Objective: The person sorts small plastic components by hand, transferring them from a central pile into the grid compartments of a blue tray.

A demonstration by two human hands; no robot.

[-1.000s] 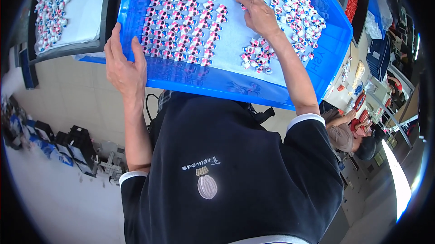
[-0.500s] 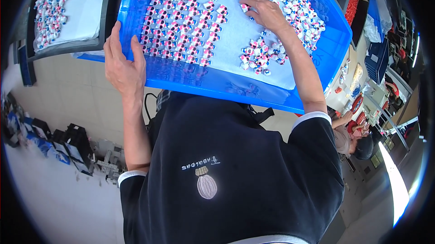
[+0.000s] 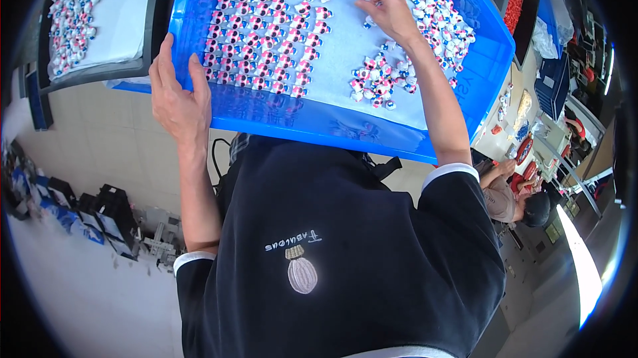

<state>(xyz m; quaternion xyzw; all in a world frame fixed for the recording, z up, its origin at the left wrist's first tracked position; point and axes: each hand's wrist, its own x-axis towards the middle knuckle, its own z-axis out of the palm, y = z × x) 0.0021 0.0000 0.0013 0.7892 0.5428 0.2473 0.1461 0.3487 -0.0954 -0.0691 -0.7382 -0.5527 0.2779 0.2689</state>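
A large blue plastic tray (image 3: 266,122), lined with a white sheet (image 3: 339,52), lies tilted in front of me. Small white, pink and blue figurines (image 3: 271,44) with dark patches stand in rows on its left half. A loose heap of the same figurines (image 3: 435,22) fills the right side, with a smaller cluster nearer me. My left hand (image 3: 181,95) grips the tray's left rim, thumb inside and fingers outside. Over the bare strip between rows and heap hovers my right hand (image 3: 387,14), thumb and forefinger apart, nothing visible between them.
A black-edged tray (image 3: 126,69) with more figurines on white paper stands at the far left. To the right, a co-worker (image 3: 508,195) sits at a bench with red trays (image 3: 525,149). Dark crates (image 3: 109,208) are at the lower left.
The figurine at my right fingertips now stands at the right end of a row, let go. My right hand is slightly farther up, beside it. My left hand stays on the rim.
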